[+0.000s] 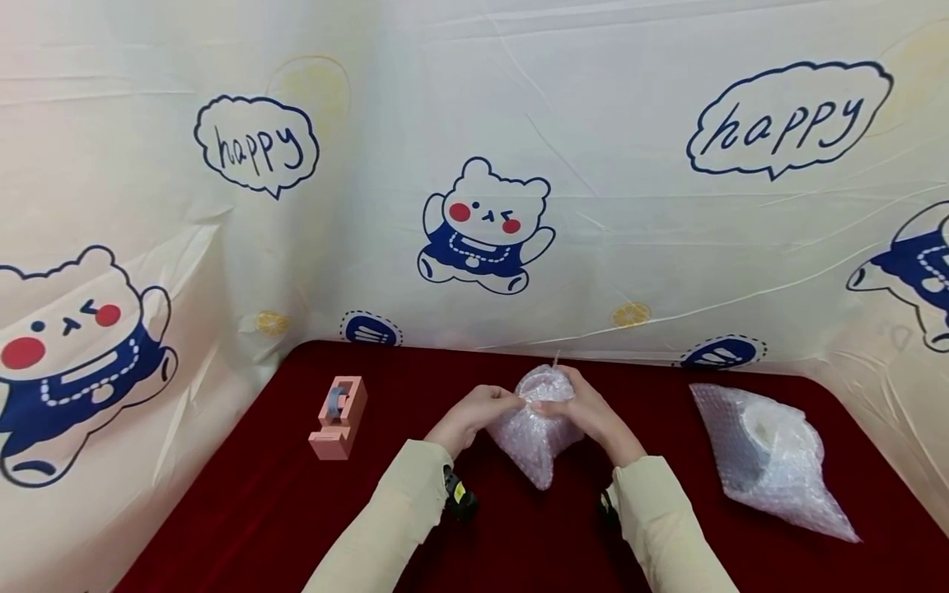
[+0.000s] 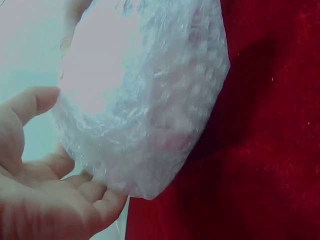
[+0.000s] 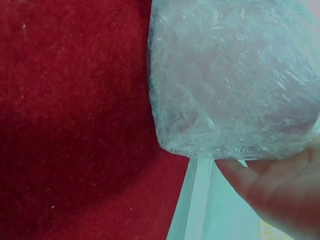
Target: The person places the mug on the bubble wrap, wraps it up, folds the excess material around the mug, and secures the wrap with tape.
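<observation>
Both hands hold a bundle of clear bubble wrap (image 1: 538,441) over the middle of the red table; what it wraps is hidden. My left hand (image 1: 474,416) grips its left side, thumb on top. In the left wrist view, the fingers of that hand curl at the edge of the wrap (image 2: 170,100). On the other side my right hand (image 1: 591,409) holds the bundle, its thumb pressing the top near the left thumb. From the right wrist, the same hand (image 3: 275,192) shows at the wrap's far edge. A thin pale strip (image 1: 557,357) sticks up behind the bundle.
A pink tape dispenser (image 1: 341,416) with a bluish tape roll stands at the left. At the right lies another bubble-wrap parcel (image 1: 786,482) with a round white object inside. A printed white curtain (image 1: 630,239) rises behind the red cloth-covered table (image 1: 259,502).
</observation>
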`<move>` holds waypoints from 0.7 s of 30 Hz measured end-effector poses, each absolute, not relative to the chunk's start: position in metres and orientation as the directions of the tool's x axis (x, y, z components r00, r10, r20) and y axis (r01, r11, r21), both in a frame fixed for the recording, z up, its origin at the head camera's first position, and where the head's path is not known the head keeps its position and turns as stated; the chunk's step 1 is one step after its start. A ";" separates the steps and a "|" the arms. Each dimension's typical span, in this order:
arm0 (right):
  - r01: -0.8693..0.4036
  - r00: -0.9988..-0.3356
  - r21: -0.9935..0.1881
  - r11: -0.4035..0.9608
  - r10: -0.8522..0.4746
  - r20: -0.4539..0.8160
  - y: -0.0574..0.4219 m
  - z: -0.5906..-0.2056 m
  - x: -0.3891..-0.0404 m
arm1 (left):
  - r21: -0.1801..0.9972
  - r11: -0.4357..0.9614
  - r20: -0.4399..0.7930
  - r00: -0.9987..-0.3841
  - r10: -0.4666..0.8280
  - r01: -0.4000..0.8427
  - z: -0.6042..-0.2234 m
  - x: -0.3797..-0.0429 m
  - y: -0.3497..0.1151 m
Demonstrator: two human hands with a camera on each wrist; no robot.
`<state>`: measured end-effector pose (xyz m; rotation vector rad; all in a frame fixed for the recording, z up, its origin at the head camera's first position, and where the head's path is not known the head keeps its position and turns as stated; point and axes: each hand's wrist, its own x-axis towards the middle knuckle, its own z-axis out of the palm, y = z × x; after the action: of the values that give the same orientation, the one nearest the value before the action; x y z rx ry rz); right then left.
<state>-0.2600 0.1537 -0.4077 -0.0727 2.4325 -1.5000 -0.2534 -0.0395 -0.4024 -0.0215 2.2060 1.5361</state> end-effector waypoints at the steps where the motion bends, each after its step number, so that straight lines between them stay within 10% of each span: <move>1: 0.103 -0.958 -0.883 0.459 -0.192 -0.212 0.154 -0.408 -0.260 | 0.889 0.379 -0.363 -0.900 0.241 -0.257 -0.402 -0.253 -0.040; 21: 0.038 -0.954 -0.825 0.564 -0.225 -0.197 0.154 -0.404 -0.261 | 0.896 0.380 -0.312 -0.935 0.170 -0.230 -0.399 -0.251 -0.036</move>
<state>-0.2615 0.1539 -0.4045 -0.1552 2.5195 -1.3391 -0.2513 -0.0363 -0.3988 -0.0521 2.2917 1.5724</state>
